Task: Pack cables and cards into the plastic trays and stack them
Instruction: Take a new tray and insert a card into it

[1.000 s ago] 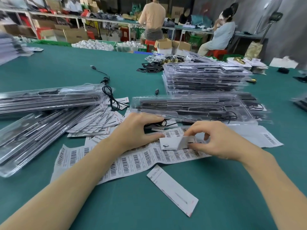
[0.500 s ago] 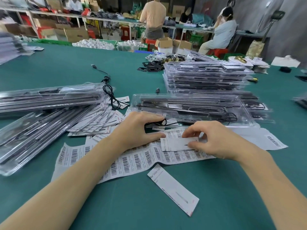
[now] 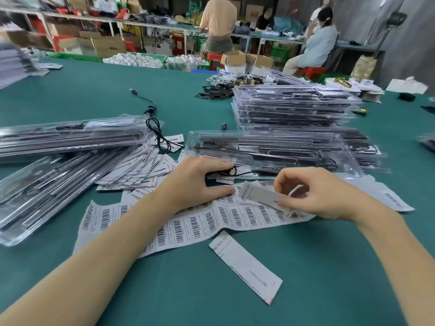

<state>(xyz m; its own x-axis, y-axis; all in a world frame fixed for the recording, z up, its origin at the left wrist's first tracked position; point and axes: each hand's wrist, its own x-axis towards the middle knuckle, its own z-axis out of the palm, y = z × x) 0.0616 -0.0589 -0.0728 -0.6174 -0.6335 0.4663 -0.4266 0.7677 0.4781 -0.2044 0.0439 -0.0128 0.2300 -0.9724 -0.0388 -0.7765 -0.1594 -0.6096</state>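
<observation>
Here the right hand [image 3: 322, 196] pinches a white card [image 3: 263, 196] lifted just off the barcode sheet [image 3: 188, 222], probably to label it, while the left hand [image 3: 197, 182] presses that sheet flat, fingers loosely spread, near the plastic tray [image 3: 270, 149].

Two hands [image 3: 197, 182] [image 3: 322, 194], one barcode sheet [image 3: 188, 224], one lone card [image 3: 246, 265] near it plus a fanned card pile [image 3: 141, 165] too overlapped to count, one tall tray stack [image 3: 294, 104], one loose cable [image 3: 155, 128], three people [image 3: 219, 22] behind.
</observation>
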